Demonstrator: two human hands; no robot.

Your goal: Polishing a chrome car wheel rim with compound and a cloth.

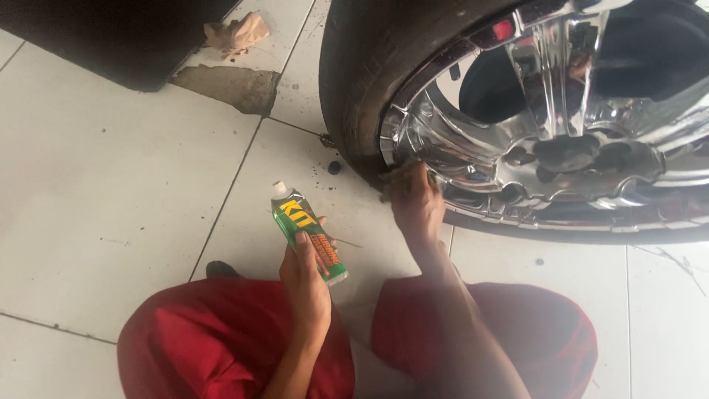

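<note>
Head camera looks down past your red trousers (pixel 221 347) to the tiled floor (pixel 111 185). Your left hand (pixel 304 277), its grip clenched around a green tube (pixel 306 230), holds it short of the chrome wheel (pixel 561 125), white cap on and pointing away from you; its contents are not visible. Beyond it, your right hand (pixel 415 201) presses a small pad (pixel 395 176), fingers closed on it, against the wheel's rim beside the black tyre (pixel 354 89). Farther left of the wheel lies a crumpled rag (pixel 238 33).

The right hand (pixel 417 201) hides whatever it presses on the chrome wheel (pixel 546 140), itself cut off top and right.
</note>
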